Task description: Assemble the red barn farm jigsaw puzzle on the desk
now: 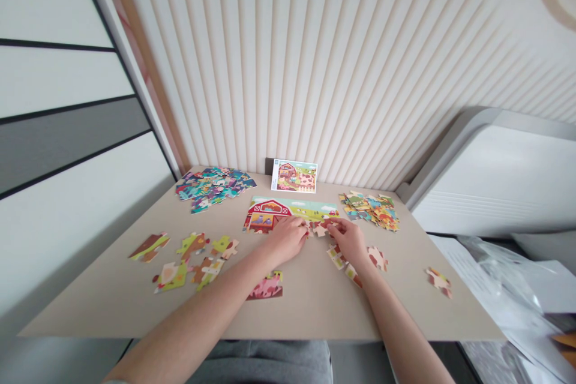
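A partly joined farm jigsaw puzzle (310, 207) with a red barn lies in the middle of the table. My left hand (288, 237) is at its lower edge, fingers closed together on a puzzle piece that they mostly hide. Just to the right, my right hand (350, 241) pinches a brown-and-cream puzzle piece (320, 228) against the lower right part of the puzzle. Several loose pieces lie by my right wrist, among them a cow-patterned piece (378, 258). Below my left forearm is a pink pig section (267, 287).
A picture card (294, 176) leans at the back wall. Piles of blue-purple pieces (215, 185) and yellow-orange pieces (372, 210) lie at the back corners. Loose green-brown pieces (173, 276) are at left, and one piece (438, 281) at right. Clear plastic (499, 270) lies beyond the table.
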